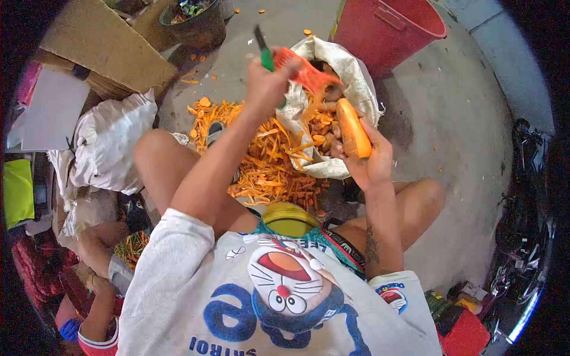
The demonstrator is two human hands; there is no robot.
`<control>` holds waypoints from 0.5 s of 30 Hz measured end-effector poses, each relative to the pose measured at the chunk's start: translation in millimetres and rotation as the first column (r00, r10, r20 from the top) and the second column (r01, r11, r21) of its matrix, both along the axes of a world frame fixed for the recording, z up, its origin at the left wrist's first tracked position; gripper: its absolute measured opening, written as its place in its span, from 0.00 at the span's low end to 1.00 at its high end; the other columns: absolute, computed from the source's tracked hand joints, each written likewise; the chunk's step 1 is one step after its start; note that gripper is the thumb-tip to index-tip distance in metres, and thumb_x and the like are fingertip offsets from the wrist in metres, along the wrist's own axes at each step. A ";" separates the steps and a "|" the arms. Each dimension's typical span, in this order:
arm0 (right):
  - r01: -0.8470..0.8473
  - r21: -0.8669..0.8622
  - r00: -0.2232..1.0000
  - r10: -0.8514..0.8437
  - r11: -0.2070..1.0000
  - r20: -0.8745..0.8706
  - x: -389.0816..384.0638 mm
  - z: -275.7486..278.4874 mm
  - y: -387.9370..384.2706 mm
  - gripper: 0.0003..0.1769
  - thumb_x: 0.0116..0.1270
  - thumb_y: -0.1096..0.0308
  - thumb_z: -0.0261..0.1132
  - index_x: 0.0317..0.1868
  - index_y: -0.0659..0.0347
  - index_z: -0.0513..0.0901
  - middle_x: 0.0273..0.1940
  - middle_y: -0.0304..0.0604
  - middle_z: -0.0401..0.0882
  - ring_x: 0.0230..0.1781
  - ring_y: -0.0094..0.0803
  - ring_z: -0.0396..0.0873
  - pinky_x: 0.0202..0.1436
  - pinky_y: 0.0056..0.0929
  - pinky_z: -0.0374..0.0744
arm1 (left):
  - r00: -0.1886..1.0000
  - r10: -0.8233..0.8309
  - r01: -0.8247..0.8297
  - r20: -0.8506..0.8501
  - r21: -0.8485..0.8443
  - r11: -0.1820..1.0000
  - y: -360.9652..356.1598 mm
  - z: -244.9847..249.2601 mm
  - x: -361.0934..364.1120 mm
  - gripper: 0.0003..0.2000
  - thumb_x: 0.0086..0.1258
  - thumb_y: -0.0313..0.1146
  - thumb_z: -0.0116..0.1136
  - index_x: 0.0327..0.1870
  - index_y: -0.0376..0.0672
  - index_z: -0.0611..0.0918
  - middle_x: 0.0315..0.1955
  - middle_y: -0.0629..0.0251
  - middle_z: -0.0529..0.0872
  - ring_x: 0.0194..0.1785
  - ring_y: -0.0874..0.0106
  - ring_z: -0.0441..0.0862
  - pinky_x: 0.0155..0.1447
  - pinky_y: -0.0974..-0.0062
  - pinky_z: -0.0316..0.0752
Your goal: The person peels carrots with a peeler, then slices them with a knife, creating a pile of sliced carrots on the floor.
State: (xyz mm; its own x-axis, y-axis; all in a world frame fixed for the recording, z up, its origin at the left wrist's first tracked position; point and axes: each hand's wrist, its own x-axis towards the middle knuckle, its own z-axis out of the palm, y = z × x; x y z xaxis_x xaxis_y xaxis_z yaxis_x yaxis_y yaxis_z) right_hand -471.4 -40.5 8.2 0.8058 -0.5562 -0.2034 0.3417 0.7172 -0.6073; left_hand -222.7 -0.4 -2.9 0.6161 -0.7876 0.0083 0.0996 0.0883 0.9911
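My left hand (267,80) is closed round a green-handled knife (265,56), its dark blade pointing up and away. The same hand grips a red peeler (309,74), blurred, over the mouth of a white sack (356,65). In my right hand (377,154) is a thick orange carrot (354,129), largely peeled, with brownish skin near its lower end. The peeler and the carrot are a small distance apart. Brownish unpeeled roots (332,127) and orange pieces show inside the sack. A heap of orange peelings (267,166) lies on the floor between my legs.
A red bucket (395,35) stands beyond the sack, and a dark bin (196,26) is at the back. Cardboard (107,44) and a stuffed white sack (116,142) are on the left. Another person's arm (101,302) shows at lower left. Dark clutter (528,178) lines the right.
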 end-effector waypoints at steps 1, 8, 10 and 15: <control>0.083 -0.001 0.994 -0.082 0.997 -0.077 2.0 2.9 0.9 0.22 0.80 0.59 0.52 0.68 0.57 0.72 0.55 0.45 0.82 0.49 0.30 0.83 0.45 0.32 0.82 | 0.999 -0.012 0.015 0.039 -0.063 0.998 3.4 4.2 -23.3 0.10 0.69 0.33 0.72 0.43 0.38 0.85 0.31 0.67 0.89 0.32 0.77 0.84 0.37 0.76 0.80; -0.025 -0.063 0.998 0.029 0.998 0.061 -1.8 4.1 0.5 0.22 0.79 0.60 0.51 0.68 0.57 0.71 0.57 0.44 0.81 0.48 0.31 0.82 0.48 0.32 0.81 | 0.990 -0.099 0.107 0.098 -0.080 0.991 0.4 6.0 -10.9 0.09 0.69 0.32 0.72 0.41 0.37 0.86 0.31 0.67 0.90 0.29 0.78 0.83 0.35 0.76 0.79; -0.015 -0.055 0.997 0.019 0.998 0.071 -2.2 0.9 0.5 0.22 0.79 0.61 0.51 0.69 0.58 0.71 0.58 0.44 0.80 0.48 0.31 0.82 0.49 0.32 0.81 | 0.995 -0.027 0.033 0.095 -0.067 0.997 -3.3 7.2 0.2 0.09 0.69 0.32 0.72 0.40 0.37 0.86 0.31 0.67 0.90 0.28 0.78 0.82 0.34 0.76 0.78; 0.227 0.037 0.966 -0.220 0.973 -0.136 9.7 18.4 5.0 0.23 0.79 0.61 0.51 0.70 0.59 0.69 0.57 0.43 0.79 0.47 0.32 0.81 0.49 0.31 0.81 | 0.904 -0.137 0.257 0.406 -0.258 0.931 13.6 12.8 -59.7 0.09 0.70 0.33 0.71 0.42 0.39 0.85 0.27 0.73 0.86 0.25 0.84 0.78 0.28 0.81 0.71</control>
State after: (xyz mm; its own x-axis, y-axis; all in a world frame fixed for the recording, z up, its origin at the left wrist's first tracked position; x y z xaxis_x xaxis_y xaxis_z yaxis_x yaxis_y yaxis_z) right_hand -461.6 -35.5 26.6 0.6273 -0.7048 -0.3313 0.4174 0.6634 -0.6210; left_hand -282.5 13.2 9.9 0.3512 -0.8153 0.4604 -0.2265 0.4032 0.8867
